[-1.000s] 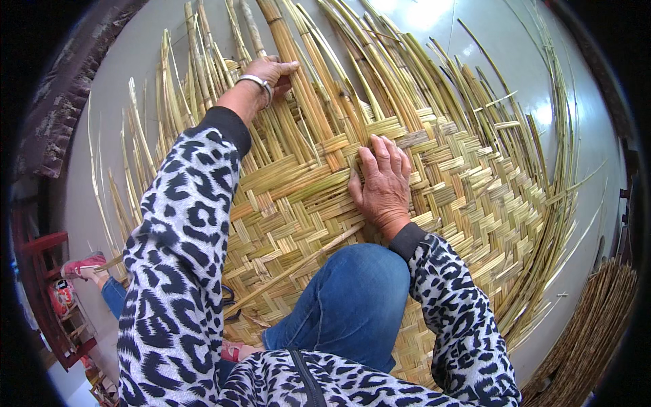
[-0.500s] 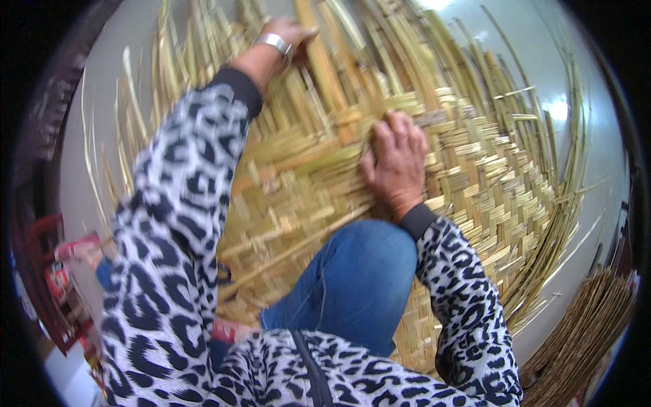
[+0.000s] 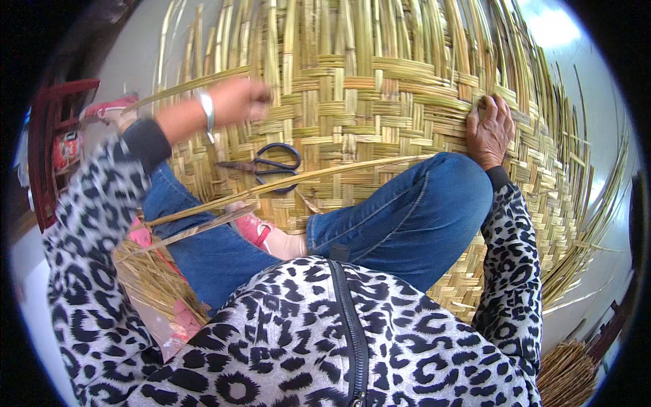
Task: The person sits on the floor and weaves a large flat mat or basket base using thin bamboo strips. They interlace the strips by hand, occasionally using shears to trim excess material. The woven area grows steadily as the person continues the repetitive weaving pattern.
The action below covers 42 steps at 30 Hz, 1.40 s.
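A large mat (image 3: 339,115) of split green-yellow strips lies in front of me, woven near me, with long loose strips (image 3: 298,34) running out at its far side. My left hand (image 3: 241,100), with a silver bracelet (image 3: 206,112) at the wrist, is over the mat's left part. It is blurred, with fingers curled in; whether anything is in them is hidden. My right hand (image 3: 490,129) rests on the weave at the right, fingers bent down and slightly apart. Dark-handled scissors (image 3: 277,163) lie on the mat below my left hand.
A long strip (image 3: 298,178) crosses from my left leg to my right knee (image 3: 454,183). My pink shoe (image 3: 256,227) is on the mat. Strips and scraps (image 3: 152,271) lie at the lower left. A dark red wooden frame (image 3: 51,142) stands left, a brown bristly bundle (image 3: 569,373) lower right.
My left hand has come back from the far loose strips, down and to the left. My right hand has shifted right across the weave. The view has moved, and the scissors now show fully.
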Tool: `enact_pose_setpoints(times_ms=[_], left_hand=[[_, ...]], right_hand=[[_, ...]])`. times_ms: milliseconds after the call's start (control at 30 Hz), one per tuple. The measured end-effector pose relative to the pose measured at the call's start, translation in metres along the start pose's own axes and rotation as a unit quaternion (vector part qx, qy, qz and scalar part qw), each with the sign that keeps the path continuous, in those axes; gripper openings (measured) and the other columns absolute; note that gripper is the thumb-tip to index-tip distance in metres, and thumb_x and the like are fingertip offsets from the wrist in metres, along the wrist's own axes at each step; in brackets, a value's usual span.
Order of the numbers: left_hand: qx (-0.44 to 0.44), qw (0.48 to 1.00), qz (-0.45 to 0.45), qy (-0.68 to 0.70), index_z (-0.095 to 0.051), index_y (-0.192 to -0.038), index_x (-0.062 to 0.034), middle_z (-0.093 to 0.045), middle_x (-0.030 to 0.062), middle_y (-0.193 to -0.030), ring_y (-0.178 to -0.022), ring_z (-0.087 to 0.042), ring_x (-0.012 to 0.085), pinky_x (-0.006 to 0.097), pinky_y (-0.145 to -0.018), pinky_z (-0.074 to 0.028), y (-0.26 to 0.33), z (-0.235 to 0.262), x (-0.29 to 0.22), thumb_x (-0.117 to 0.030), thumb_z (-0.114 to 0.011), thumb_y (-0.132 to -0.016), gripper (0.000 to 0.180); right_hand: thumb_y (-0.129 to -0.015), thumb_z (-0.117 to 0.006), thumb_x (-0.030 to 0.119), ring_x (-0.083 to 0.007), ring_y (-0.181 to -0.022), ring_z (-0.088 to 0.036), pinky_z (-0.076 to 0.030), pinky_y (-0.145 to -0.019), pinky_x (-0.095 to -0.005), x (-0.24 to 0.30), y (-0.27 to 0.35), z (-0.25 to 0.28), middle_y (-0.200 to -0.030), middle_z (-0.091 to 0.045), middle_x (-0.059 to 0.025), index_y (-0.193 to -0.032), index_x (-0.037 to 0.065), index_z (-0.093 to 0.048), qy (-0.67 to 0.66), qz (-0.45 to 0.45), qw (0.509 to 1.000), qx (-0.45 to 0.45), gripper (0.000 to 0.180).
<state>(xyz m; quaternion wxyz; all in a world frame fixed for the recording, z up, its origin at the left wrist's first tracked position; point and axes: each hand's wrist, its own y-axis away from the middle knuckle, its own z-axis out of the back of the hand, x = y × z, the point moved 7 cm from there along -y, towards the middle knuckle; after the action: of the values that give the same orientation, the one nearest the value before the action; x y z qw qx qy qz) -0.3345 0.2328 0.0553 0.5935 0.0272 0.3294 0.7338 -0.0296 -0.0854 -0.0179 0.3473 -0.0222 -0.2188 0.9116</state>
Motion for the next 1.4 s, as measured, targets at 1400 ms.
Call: enact_pose_setpoints(times_ms=[1400], left_hand=[[-0.018,0.957,0.022,0.288,-0.069,-0.099,-0.0039,-0.068,0.0024,-0.08,-0.072,-0.064,0.0102,0.025,-0.064,-0.05,-0.172,0.149,-0.195,-0.036,-0.065,-0.092,0.034]], right_hand=[[-0.078,-0.068,0.012,-0.0358,-0.082,-0.063,-0.051,-0.072,-0.0429,0.047,-0.056,0.073,-0.087,-0.062,-0.0181,-0.096,0.0,-0.056,-0.523,-0.067,0.846,0.08,0.025]])
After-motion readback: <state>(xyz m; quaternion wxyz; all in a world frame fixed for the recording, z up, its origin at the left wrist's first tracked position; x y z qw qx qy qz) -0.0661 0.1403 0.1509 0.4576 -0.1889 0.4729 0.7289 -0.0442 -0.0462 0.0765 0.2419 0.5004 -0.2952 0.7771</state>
